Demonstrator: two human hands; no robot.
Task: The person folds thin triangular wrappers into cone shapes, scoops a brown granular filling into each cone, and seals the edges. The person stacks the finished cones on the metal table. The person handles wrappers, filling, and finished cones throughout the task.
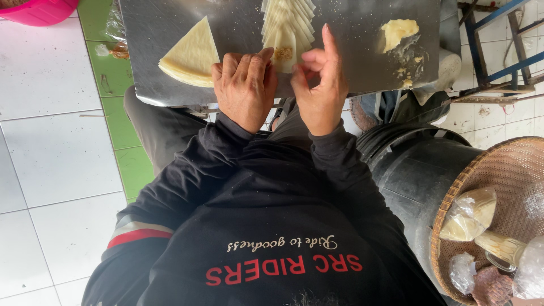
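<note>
While a stack of pale, triangular folded pastry sheets (191, 55) lies at the left of the shiny metal table (153, 34), your left hand (245, 85) sits beside it, fingers curled down over the near edge of a fanned row of thin pale pastry strips (288, 22). The nearest strip carries a small brownish dab of filling (283, 53). Your right hand (321, 85) pinches that strip's right edge between thumb and bent fingers, forefinger raised. Further right sits a lump of yellowish paste (399, 29) amid smears. The thin strip looks liable to tear under a hard pinch, and the filling could squeeze out sideways.
</note>
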